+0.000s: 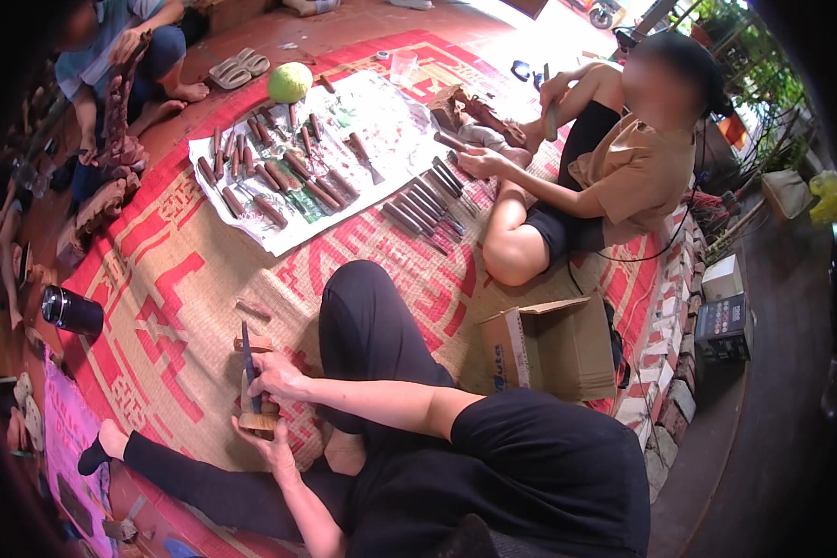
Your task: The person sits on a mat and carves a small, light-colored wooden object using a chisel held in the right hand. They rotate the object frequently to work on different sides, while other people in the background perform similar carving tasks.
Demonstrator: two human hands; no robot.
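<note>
Dark tool and wooden piece in our hands

We sit on the red and straw-coloured mat, one knee raised, the other leg stretched out. Our right hand is curled round the long, narrow dark tool, which juts out past both sides of the fist. Our left hand is closed on the brown wooden piece, by the tool's lower end; whether the two touch, we cannot tell. Beyond the right hand, a short brown stick lies on the mat.

Farther off, we see a white sheet bearing many brown-handled tools, with a round green fruit at its far edge. Beside the sheet, dark-handled tools lie in rows, near a co-worker who sits holding another tool. An open cardboard box stands to our right, and a black cylinder lies across the mat, well apart from our hands
</note>
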